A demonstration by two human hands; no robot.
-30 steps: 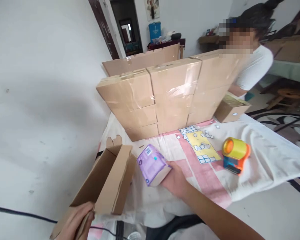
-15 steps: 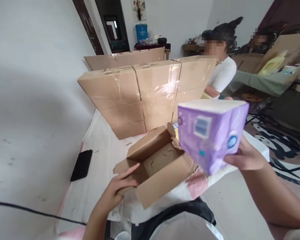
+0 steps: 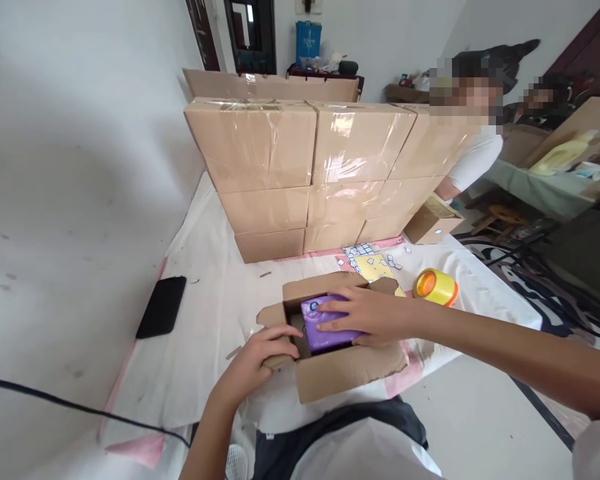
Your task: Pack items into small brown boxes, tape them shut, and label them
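Note:
A small cardboard box [image 3: 353,373] stands on the table before me, its top flaps spread outward. Inside lies a purple plastic-wrapped pack [image 3: 325,340] with a round blue mark, filling the right part; some bare box floor shows at its left. My right hand [image 3: 365,313] rests on top of the pack, fingers spread across it, palm over its right end. At the box's left end, my left hand [image 3: 267,350] grips the wall and near flap, fingertips reaching over the inner edge.
Taped cartons [image 3: 265,147] are stacked behind the box. A yellow tape roll [image 3: 436,287] is to the right, a black phone-like slab [image 3: 161,307] to the left. Beyond the stack, a person in white [image 3: 480,157] is beside another small carton [image 3: 433,220]. A black cable [image 3: 80,413] crosses lower left.
The purple pack has moved from the air at the right down into the box. My right hand went with it and now lies spread on top. My left hand stays at the box's left end.

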